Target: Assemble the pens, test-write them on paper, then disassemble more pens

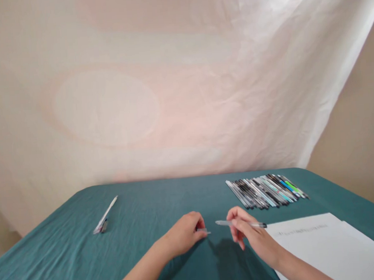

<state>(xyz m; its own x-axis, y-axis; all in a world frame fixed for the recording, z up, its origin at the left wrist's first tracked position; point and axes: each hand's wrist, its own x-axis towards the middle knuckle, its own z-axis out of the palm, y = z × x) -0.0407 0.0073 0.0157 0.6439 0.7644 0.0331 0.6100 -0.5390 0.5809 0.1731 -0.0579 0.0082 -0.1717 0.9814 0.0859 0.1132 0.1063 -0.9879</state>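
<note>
Pen [224, 223] is located in the right hand [247, 231], above the table, to the left of the paper and nearer the wearer than the row of pens. Its barrel lies nearly level across the view, with the pale end directed toward the left hand [187, 233] and the dark end toward the paper. The right hand grasps the barrel between thumb and fingers; the lower fingers are loosely curled, and a shadow falls on the cloth below. The left hand is closed in a pinch on a small translucent piece [207, 232], which projects from the fingertips toward the pen; its exact form is too small to tell. A gap separates this piece from the pale end of the pen. Whether the left hand contacts the cloth cannot be determined. Beyond the right hand, a row of pens [265, 191] lies side by side on the green tablecloth [153, 202], mostly clear, grey and black, with blue and bright green parts near its right end. White paper [323, 250] lies at the near right, bearing a line of faint marks close to its far edge. At the far left, a white pen [108, 213] lies obliquely, well apart from both hands.
</note>
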